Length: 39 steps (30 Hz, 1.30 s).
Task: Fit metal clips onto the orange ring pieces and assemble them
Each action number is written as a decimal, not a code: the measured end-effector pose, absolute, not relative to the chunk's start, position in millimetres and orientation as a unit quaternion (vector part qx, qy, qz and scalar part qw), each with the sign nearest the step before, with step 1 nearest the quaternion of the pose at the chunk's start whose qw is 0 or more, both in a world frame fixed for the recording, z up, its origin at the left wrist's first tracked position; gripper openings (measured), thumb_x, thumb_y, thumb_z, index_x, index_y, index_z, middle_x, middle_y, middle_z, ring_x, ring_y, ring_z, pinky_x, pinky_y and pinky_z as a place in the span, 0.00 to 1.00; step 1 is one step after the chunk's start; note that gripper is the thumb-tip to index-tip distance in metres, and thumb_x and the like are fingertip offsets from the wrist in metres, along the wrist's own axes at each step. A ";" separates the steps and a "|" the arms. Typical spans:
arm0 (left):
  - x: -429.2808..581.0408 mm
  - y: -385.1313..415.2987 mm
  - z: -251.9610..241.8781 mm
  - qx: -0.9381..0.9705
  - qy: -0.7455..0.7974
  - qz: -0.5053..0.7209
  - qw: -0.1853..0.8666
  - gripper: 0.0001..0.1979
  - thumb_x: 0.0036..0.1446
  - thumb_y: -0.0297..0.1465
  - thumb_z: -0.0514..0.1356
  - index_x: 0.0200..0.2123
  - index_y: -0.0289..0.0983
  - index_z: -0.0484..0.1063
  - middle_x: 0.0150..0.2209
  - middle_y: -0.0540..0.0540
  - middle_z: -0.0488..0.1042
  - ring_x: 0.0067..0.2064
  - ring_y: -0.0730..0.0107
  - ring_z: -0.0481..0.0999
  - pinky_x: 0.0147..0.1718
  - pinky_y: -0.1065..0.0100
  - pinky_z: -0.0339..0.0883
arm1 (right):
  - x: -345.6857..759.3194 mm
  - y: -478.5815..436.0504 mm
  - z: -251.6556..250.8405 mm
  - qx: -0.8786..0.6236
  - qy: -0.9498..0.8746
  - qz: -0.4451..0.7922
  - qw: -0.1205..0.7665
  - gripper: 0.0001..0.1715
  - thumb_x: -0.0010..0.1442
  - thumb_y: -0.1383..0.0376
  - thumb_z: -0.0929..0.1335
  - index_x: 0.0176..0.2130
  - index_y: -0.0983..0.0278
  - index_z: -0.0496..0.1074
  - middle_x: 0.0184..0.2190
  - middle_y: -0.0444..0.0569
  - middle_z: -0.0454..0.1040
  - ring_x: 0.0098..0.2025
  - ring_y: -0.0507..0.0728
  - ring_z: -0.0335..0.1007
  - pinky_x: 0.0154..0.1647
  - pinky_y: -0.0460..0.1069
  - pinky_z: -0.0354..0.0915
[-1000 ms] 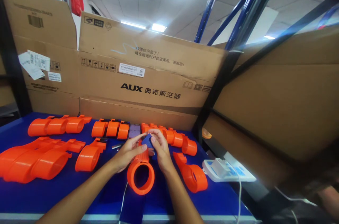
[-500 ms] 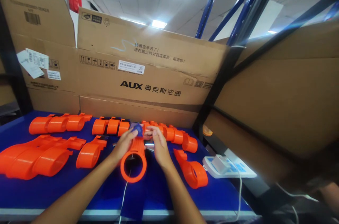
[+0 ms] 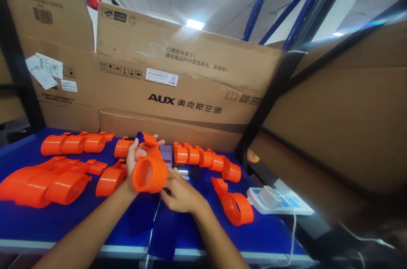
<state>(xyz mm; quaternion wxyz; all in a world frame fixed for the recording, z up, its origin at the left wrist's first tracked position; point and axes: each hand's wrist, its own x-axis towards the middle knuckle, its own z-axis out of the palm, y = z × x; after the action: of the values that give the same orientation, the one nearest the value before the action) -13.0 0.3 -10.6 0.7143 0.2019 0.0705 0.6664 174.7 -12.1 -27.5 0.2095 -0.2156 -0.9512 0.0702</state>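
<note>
Our left hand (image 3: 135, 159) is clamped around an orange tube piece (image 3: 149, 171), held up off the blue table (image 3: 63, 222) with its round mouth facing us, while our right hand (image 3: 179, 193) lies low on the table just right of it, fingers loosely bent, and we cannot tell whether it grips anything. Just beyond the hands lie a phone (image 3: 165, 154) and a curved row of orange pieces (image 3: 203, 159), with a single orange piece (image 3: 235, 206) and a white power strip (image 3: 277, 201) to the right. Large orange shells (image 3: 44, 182) lie to the left, and a cardboard box (image 3: 178, 91) walls off the far side.
</note>
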 end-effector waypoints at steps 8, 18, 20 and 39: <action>-5.2 -7.7 -6.5 0.255 0.094 0.670 0.691 0.34 0.59 0.49 0.62 0.62 0.34 0.71 0.50 0.34 0.81 0.33 0.62 0.81 0.31 0.66 0.75 | 169.9 -12.8 -27.5 -0.185 -0.957 0.078 0.208 0.06 0.56 0.73 0.67 0.34 0.62 0.70 0.40 0.47 0.77 0.46 0.58 0.68 0.48 0.51 0.60; -6.7 -8.8 -3.7 0.288 0.091 0.691 0.656 0.35 0.59 0.51 0.62 0.63 0.34 0.70 0.47 0.36 0.83 0.40 0.57 0.82 0.41 0.61 0.75 | 170.1 -11.0 -31.5 -0.271 -0.882 0.164 0.350 0.02 0.62 0.65 0.69 0.35 0.60 0.72 0.33 0.47 0.77 0.37 0.58 0.69 0.43 0.51 0.65; -5.1 -10.4 -4.4 0.303 0.097 0.690 0.651 0.36 0.58 0.51 0.62 0.63 0.35 0.69 0.48 0.35 0.82 0.37 0.57 0.82 0.39 0.61 0.75 | 173.9 -8.1 -33.2 -0.318 -0.835 0.189 0.407 0.02 0.62 0.65 0.69 0.36 0.60 0.72 0.33 0.46 0.76 0.35 0.57 0.69 0.39 0.50 0.65; 23.9 2.1 -29.5 0.364 0.175 0.636 0.657 0.24 0.56 0.35 0.70 0.56 0.38 0.74 0.53 0.37 0.80 0.51 0.54 0.82 0.49 0.59 0.75 | 192.3 2.0 -24.4 -0.344 -0.616 0.363 0.609 0.29 0.65 0.43 0.68 0.56 0.58 0.76 0.57 0.53 0.77 0.62 0.66 0.71 0.64 0.64 0.67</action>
<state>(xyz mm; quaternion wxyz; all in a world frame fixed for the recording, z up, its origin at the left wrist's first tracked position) 23.9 2.1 -29.5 0.6573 0.3641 0.1750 0.6362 192.3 2.0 -24.4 0.6090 -0.3437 -0.6156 0.3634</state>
